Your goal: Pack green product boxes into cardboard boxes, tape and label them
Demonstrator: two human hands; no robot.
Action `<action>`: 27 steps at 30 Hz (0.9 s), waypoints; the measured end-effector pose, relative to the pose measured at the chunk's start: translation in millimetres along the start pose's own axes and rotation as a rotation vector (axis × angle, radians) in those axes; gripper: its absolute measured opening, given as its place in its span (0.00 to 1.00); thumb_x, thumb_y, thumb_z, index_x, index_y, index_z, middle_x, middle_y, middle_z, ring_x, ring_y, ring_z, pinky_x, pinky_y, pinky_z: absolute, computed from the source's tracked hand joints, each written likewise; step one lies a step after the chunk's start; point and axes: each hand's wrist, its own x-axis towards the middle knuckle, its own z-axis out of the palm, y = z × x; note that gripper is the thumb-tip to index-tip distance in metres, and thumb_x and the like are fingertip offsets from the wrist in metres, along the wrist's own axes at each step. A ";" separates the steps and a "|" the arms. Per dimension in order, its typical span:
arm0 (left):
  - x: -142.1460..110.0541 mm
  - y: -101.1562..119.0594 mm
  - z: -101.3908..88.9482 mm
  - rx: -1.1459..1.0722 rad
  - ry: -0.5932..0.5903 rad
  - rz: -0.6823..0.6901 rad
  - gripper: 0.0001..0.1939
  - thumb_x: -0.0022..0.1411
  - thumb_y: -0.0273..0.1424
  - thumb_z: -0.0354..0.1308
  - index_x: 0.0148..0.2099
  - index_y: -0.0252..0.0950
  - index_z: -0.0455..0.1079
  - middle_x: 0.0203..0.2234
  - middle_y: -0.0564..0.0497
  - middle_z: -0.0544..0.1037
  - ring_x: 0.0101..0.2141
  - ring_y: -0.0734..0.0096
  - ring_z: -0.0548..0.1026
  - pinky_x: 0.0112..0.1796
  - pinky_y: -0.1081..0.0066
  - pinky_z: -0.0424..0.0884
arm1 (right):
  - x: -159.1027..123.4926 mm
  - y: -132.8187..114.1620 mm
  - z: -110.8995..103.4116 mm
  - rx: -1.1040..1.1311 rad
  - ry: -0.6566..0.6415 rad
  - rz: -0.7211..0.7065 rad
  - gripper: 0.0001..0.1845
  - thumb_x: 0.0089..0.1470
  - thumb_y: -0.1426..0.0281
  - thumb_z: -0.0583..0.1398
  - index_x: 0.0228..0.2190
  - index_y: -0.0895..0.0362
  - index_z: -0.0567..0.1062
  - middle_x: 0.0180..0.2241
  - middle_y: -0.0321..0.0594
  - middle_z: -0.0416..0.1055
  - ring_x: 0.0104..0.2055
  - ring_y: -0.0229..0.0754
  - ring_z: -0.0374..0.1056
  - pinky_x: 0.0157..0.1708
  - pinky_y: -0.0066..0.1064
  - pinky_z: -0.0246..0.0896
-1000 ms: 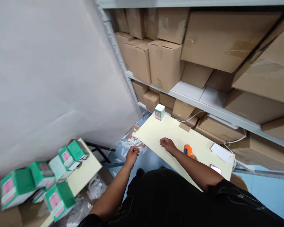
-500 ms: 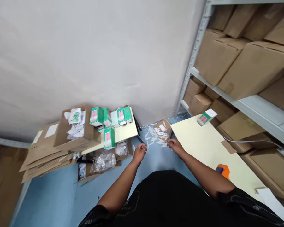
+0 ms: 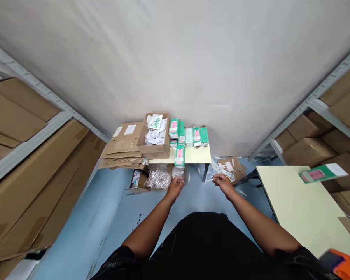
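My left hand (image 3: 175,188) is held out over the floor with its fingers curled together. It is below a green and white box (image 3: 179,156) at the front edge of the low table (image 3: 196,154). To its right, my right hand (image 3: 223,184) is also closed, thumb and fingers in a pinch. Whatever is between the fingers of either hand, if anything, is too small to make out. The hands are apart from each other. Beyond the right one, a flattened piece of cardboard (image 3: 239,167) lies on the floor among white paper strips.
Several green boxes and a carton (image 3: 153,149) of paper scraps stand on the low table, beside stacked flat cardboard (image 3: 124,142). Underneath is crumpled clear plastic (image 3: 158,178). A side table (image 3: 291,194) bears a green box (image 3: 316,174) and an orange object (image 3: 345,266). Shelves with cartons flank both sides.
My view has swung left, so the low table now sits near the middle and the left shelves show. Both hands keep much the same closed pose.
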 end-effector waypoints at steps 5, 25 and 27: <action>8.9 -12.1 -56.3 -0.050 0.112 -0.046 0.16 0.52 0.37 0.66 0.42 0.36 0.72 0.31 0.50 0.78 0.33 0.67 0.77 0.34 0.68 0.73 | 7.8 -26.6 61.5 -0.081 -0.096 -0.029 0.18 0.44 0.57 0.65 0.35 0.54 0.80 0.34 0.43 0.80 0.38 0.50 0.76 0.38 0.39 0.70; 69.7 11.5 -138.6 -0.233 0.545 -0.162 0.12 0.52 0.32 0.65 0.41 0.37 0.72 0.30 0.51 0.78 0.31 0.68 0.77 0.32 0.70 0.71 | 149.2 -137.7 252.8 -0.334 -0.765 -0.248 0.10 0.51 0.61 0.61 0.32 0.52 0.80 0.29 0.38 0.77 0.34 0.45 0.72 0.36 0.34 0.65; 70.2 11.3 -152.6 -0.243 0.570 -0.164 0.12 0.52 0.33 0.65 0.40 0.37 0.72 0.30 0.51 0.77 0.31 0.68 0.77 0.32 0.70 0.71 | 151.4 -140.8 270.3 -0.354 -0.806 -0.241 0.11 0.51 0.60 0.61 0.32 0.52 0.80 0.29 0.37 0.77 0.33 0.45 0.72 0.37 0.35 0.65</action>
